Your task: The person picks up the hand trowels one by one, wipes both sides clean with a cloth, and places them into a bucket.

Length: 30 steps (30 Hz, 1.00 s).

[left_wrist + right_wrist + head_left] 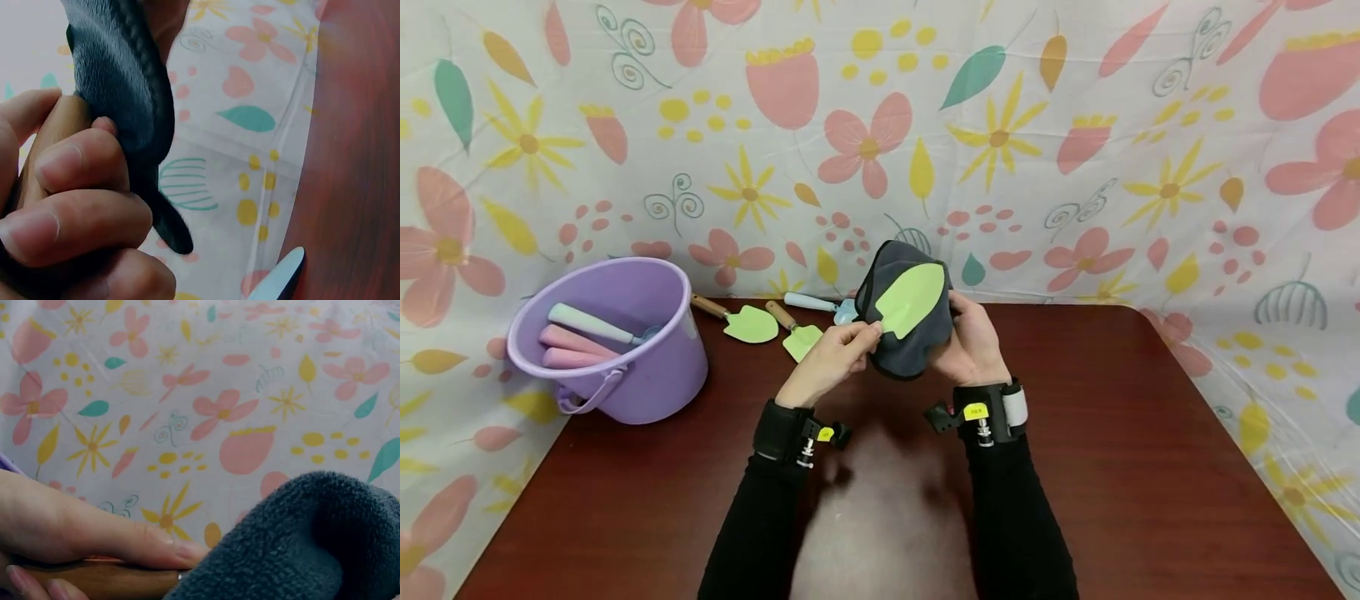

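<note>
Above the table, in the head view, my left hand (831,358) grips a hand trowel with a light green blade (913,298). Its wooden handle (53,140) runs through my curled fingers in the left wrist view. Behind and around the blade lies a dark grey cloth (891,354), held by my right hand (973,343) at its right side. Most of the right fingers are hidden behind the cloth. The right wrist view shows the fuzzy cloth (300,537) bunched up against the trowel's metal neck, just past the handle (106,579).
At the left stands a purple bucket (673,375) containing a pale blue-handled tool (591,323) and pink handles (576,342). Two small green-bladed tools (752,325) and a blue-handled tool (808,302) lie along the table's back edge. A patterned cloth backdrop (1075,192) hangs behind the table (1150,467).
</note>
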Motion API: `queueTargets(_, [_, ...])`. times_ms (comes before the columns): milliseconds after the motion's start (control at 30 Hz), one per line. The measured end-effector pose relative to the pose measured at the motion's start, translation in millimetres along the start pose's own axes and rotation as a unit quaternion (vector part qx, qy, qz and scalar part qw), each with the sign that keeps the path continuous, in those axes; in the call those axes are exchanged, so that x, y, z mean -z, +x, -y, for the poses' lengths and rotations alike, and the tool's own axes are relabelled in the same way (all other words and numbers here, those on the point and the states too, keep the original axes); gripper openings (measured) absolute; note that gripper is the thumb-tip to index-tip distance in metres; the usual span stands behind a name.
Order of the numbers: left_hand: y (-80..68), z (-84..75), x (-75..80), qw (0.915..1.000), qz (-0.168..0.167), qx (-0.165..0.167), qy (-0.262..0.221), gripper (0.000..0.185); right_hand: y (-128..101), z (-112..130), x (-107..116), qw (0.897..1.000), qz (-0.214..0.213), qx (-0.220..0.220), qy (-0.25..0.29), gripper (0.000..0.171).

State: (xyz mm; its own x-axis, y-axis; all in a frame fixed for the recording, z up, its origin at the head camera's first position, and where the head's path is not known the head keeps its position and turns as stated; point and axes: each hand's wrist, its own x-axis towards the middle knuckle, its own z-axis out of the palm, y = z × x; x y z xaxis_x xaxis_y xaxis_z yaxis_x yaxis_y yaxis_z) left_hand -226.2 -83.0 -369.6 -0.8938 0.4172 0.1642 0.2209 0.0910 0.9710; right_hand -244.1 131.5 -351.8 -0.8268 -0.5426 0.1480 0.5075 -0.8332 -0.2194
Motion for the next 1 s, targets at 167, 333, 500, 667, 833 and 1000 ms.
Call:
queueTargets(167, [-5.1, -7.5, -0.6, 0.9997, 0.019, 0.009, 0.013, 0.041, 1, -2, 3, 0.999, -0.019, 0.021, -0.023, 0.03])
queueTargets(333, [-5.2, -3.6, 1.3, 0.999, 0.03, 0.022, 0.025, 0.046, 3, -5, 4, 0.997, -0.066, 0.037, -0.029, 0.024])
queueTargets(500, [-3.5, -0.3, 2.7, 0.9982, 0.04, 0.033, 0.029, 0.045, 3, -5, 5, 0.995, -0.088, 0.038, -0.024, 0.02])
queueTargets(667, [2.8, 17.0, 4.7, 0.998, 0.044, 0.034, 0.03, 0.048, 1, -2, 6, 0.994, -0.095, 0.048, -0.029, 0.019])
queueTargets(833, [7.1, 30.8, 5.6, 0.9976, 0.056, 0.034, 0.022, 0.051, -5, 4, 3, 0.992, -0.095, 0.074, -0.035, 0.037])
queueTargets(1000, [6.4, 28.3, 7.5, 0.9965, 0.067, 0.033, 0.038, 0.05, -9, 10, 0, 0.994, -0.081, 0.076, -0.013, 0.055])
